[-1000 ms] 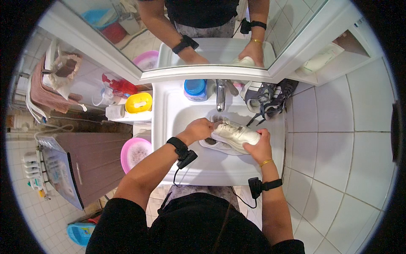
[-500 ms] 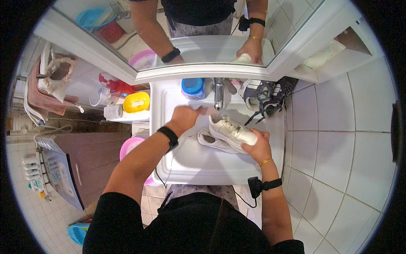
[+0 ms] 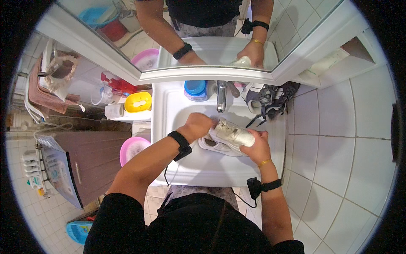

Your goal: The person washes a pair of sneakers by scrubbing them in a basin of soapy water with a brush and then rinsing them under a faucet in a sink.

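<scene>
A white lace-up sneaker (image 3: 233, 132) is tilted over the sink basin, its toe pointing right. My right hand (image 3: 258, 146) grips it round the toe, thumb on the near side. At the sneaker's heel opening is my left hand (image 3: 200, 126), fingers curled in; whatever they hold is hidden by the hand and the shoe. Under the held sneaker lies a second white sneaker (image 3: 206, 144) in the white sink (image 3: 220, 174). Just beyond the shoes the metal faucet (image 3: 221, 99) points down toward the basin.
On the sink's back ledge stand a blue-lidded tub (image 3: 195, 89) and, at right, dark grey-and-white sneakers (image 3: 264, 101) with loose laces. A yellow soap dish (image 3: 138, 102) is at left, above a pink basin with suds (image 3: 134, 151). A framed mirror (image 3: 207, 75) overhangs the back.
My left hand has moved right and slightly nearer, from beside the faucet to the sneaker's heel opening. The sneaker has turned so its laced top shows more; my right hand keeps its grip.
</scene>
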{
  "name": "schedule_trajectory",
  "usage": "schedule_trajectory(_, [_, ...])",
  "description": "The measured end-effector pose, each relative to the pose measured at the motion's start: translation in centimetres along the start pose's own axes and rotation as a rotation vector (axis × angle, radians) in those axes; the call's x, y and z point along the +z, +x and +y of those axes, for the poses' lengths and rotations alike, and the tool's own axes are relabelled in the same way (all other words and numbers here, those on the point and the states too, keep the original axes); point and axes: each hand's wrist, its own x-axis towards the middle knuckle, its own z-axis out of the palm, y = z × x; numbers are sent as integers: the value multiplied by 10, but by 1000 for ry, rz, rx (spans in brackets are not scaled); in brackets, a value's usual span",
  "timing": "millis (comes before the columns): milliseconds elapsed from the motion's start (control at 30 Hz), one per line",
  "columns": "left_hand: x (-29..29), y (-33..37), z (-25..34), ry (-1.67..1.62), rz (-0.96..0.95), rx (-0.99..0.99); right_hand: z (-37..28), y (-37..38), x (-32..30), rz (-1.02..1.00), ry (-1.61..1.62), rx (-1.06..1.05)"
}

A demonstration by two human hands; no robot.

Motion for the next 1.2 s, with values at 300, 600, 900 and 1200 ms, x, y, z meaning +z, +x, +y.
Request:
schedule_trajectory(300, [11, -8, -11, 107, 109, -120, 3, -3, -1, 11, 28, 46])
schedule_trajectory(600, [17, -16, -4, -618, -244, -258, 1, 2, 1, 29, -48, 21])
schedule_trajectory(900, [-3, 6, -18, 370, 292, 215, -15, 3, 0, -53, -59, -7])
schedule_trajectory(1200, [32, -8, -2, -206, -30, -261, -4, 4, 8, 34, -66, 91])
